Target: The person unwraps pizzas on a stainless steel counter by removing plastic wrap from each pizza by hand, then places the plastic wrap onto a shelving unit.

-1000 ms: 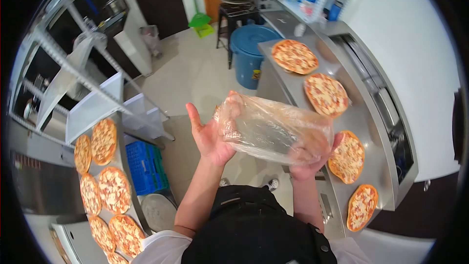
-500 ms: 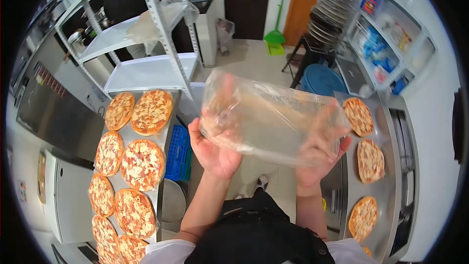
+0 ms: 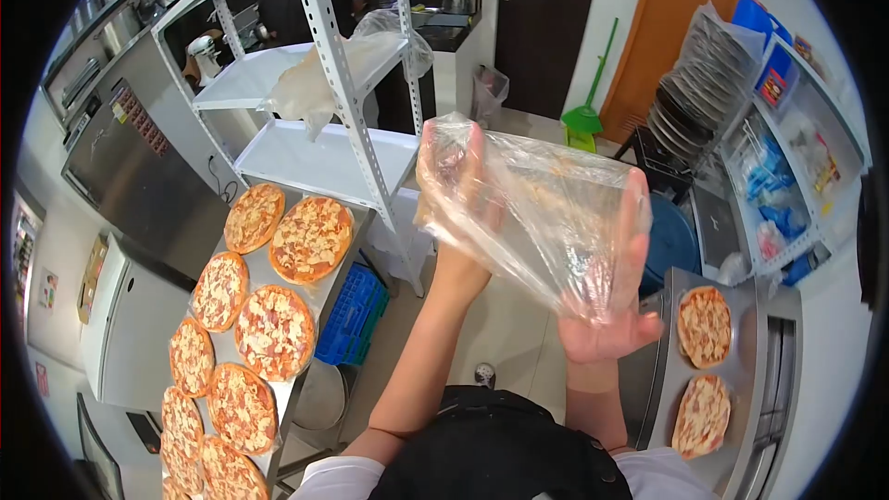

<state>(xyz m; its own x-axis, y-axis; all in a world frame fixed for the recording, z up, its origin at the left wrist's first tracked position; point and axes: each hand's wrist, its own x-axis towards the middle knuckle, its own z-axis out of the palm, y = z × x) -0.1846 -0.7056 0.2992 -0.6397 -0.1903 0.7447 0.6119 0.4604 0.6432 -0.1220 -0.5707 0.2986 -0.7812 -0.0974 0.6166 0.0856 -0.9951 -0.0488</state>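
Observation:
A clear plastic bag (image 3: 546, 208) is stretched between my two hands at the centre of the view. My left hand (image 3: 456, 181) is at the bag's left side, fingers up and partly seen through the plastic. On the right, my right hand (image 3: 611, 306) has its fingers extended upward behind or inside the film, with the thumb sticking out to the right. Pizzas (image 3: 275, 331) with cheese topping lie in rows on the steel table at the left. Two more pizzas (image 3: 704, 326) rest on the steel counter at the right.
White metal shelving (image 3: 324, 162) stands behind the left table, with blue crates (image 3: 352, 315) beside that table. A blue bin (image 3: 671, 236), stacked pans (image 3: 704, 83) and a wall shelf (image 3: 787, 157) are at the right. A green broom (image 3: 583, 116) leans near the doors.
The view has turned to the right-hand side's far end, bringing the left table and shelving further in. The bag has gone from flat and wide to slanted, and my hands now reach more upright in it.

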